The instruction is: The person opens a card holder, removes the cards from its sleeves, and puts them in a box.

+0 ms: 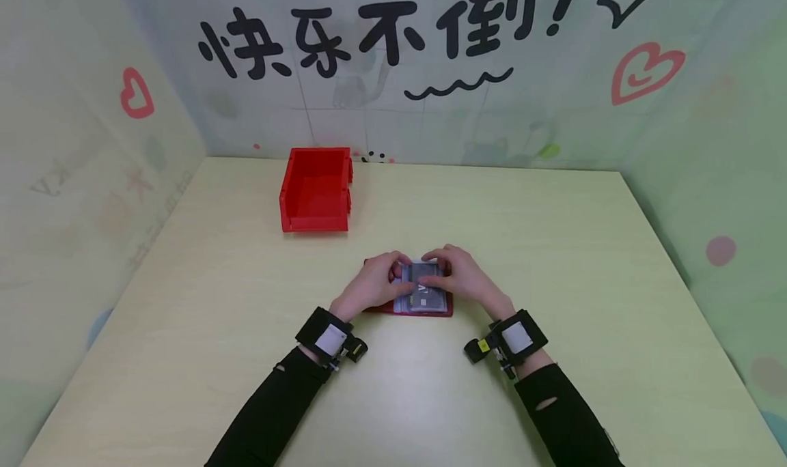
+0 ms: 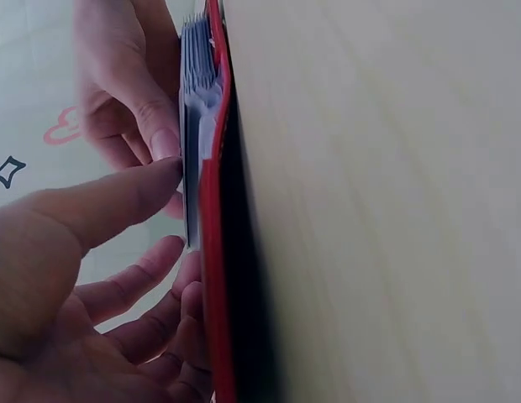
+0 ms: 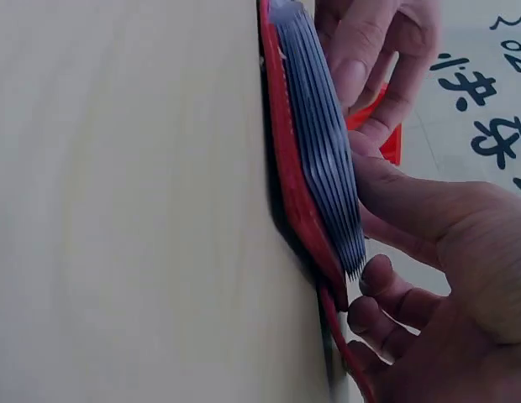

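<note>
A red card holder [image 1: 378,308] lies open and flat on the table [image 1: 553,248], with a thick stack of grey plastic sleeves [image 1: 424,288] on it. My left hand [image 1: 396,276] holds the stack's left side, thumb on top of the sleeves [image 2: 196,101] and fingers curled at the red cover [image 2: 214,269]. From the right, my right hand [image 1: 433,265] takes the same stack, its thumb lying on the fanned sleeves [image 3: 323,143] and its fingers curled at the edge of the red cover [image 3: 286,176]. The fingertips of both hands almost meet over the far edge.
An open red bin [image 1: 316,190] stands at the back left of the table, about a hand's length beyond the holder. Printed walls close in the table on the left, back and right. Bare light wood lies all round the hands.
</note>
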Demonstrator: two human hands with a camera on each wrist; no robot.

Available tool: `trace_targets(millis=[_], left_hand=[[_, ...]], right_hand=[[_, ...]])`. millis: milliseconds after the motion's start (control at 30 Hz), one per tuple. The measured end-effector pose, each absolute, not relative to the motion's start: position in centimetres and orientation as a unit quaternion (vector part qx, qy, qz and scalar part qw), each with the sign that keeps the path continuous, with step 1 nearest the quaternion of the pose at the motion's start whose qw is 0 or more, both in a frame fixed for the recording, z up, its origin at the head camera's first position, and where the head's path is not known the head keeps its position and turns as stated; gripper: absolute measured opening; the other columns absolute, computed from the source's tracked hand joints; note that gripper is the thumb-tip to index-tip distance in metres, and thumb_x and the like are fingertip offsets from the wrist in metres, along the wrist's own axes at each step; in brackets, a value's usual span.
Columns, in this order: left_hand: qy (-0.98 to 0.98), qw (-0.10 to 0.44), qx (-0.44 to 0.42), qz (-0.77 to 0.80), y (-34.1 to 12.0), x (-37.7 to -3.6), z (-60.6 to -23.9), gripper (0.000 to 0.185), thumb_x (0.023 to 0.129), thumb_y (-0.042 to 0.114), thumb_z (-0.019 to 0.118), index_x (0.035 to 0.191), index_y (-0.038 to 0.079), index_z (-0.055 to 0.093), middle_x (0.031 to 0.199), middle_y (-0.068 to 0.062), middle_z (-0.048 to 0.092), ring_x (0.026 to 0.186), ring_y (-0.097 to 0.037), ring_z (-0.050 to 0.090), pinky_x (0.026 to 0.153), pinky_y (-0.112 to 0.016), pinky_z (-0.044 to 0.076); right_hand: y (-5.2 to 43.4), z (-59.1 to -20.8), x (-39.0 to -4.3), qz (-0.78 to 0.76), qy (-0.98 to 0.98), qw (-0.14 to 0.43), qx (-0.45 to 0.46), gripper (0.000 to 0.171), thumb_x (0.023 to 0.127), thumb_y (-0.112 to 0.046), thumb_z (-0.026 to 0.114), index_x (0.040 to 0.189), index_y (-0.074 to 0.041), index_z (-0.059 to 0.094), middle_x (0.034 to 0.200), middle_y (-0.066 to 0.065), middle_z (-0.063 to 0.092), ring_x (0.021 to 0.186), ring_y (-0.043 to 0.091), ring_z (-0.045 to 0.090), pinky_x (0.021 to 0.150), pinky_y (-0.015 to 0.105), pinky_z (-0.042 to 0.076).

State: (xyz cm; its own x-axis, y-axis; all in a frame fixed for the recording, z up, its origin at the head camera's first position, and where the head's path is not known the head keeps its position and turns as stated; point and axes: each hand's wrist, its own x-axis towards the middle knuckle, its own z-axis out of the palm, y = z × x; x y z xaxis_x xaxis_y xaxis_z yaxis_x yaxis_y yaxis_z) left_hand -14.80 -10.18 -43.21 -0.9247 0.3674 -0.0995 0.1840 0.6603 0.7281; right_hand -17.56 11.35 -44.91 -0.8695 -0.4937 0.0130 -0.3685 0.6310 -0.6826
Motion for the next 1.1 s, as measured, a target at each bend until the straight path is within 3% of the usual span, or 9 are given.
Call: trace_targets(millis=[200,400,833,1100], left_hand=[[0.898,0.141,0.131,0.396,-9.9,-14.6,-43.2,0.051,0.089,0.022,0.078,0.133,0.008,0.056,0.106,-0.01,0.059,0.101,-0.022,0.054,0.081,-0.03,0.047],[0.901,0.142,0.119,0.393,-9.9,-14.9,-43.4,0.053,0.087,0.021,0.079,0.134,0.009,0.056,0.101,-0.01,0.057,0.095,-0.021,0.053,0.077,-0.027,0.043],[0.893,0.152,0.091,0.415,-10.0,-15.4,-43.6,0.046,0.087,0.018,0.079,0.126,0.003,0.063,0.096,-0.009,0.059,0.085,-0.019,0.05,0.072,-0.024,0.04],[0.893,0.158,0.052,0.419,-9.4,-15.5,-43.4,0.035,0.095,0.023,0.07,0.123,0.003,0.065,0.092,-0.01,0.057,0.087,-0.021,0.052,0.07,-0.026,0.038]], right_hand=[[12.2,-45.5,-17.9,-0.394,0.885,0.114,-0.22,0.041,0.087,-0.018,0.079,0.124,-0.005,0.068,0.094,0.011,0.054,0.087,0.022,0.048,0.073,0.029,0.039],[12.5,-46.0,-17.8,-0.403,0.882,0.101,-0.222,0.041,0.088,-0.019,0.078,0.125,-0.006,0.069,0.102,0.013,0.06,0.094,0.024,0.048,0.077,0.031,0.037],[12.6,-45.8,-17.4,-0.413,0.882,0.081,-0.213,0.041,0.087,-0.019,0.078,0.126,-0.007,0.07,0.105,0.014,0.064,0.095,0.025,0.047,0.08,0.032,0.032],[12.7,-46.3,-17.4,-0.392,0.892,0.056,-0.218,0.042,0.086,-0.024,0.079,0.125,-0.009,0.071,0.102,0.011,0.068,0.089,0.023,0.048,0.08,0.031,0.031]])
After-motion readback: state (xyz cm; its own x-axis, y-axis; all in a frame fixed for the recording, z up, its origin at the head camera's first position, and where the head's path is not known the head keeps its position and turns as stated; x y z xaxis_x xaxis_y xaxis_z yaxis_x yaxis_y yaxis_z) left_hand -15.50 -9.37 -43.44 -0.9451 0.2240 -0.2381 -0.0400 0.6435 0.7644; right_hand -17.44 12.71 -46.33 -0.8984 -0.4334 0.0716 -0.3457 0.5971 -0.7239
